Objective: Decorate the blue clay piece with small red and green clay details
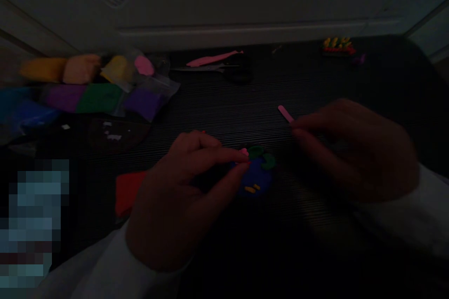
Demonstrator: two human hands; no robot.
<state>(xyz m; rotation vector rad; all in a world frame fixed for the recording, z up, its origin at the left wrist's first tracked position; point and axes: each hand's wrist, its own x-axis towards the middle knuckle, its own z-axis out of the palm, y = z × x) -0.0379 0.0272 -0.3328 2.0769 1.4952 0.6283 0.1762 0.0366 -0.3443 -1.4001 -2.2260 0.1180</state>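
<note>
the step in hand looks like placing or pressing small decorations on the blue disc (pixel 257 176), which lies on the dark table (pixel 224 112) under the left hand (pixel 185 191). that hand's thumb and forefinger almost meet at the disc's edge beside a pink piece (pixel 244 152); the dimness hides whether they grip anything. the right hand (pixel 361 156) pinches a pink stick (pixel 285 113), apart from the disc. the next move probably calls for light, steady fingertips. no brand or writing is legible, even on the clear bags (pixel 168 88).

Bags (pixel 100 98) left of scissors (pixel 210 68) on table (pixel 210 110); disc (pixel 257 175) before scissors, left of stick (pixel 285 113).
</note>
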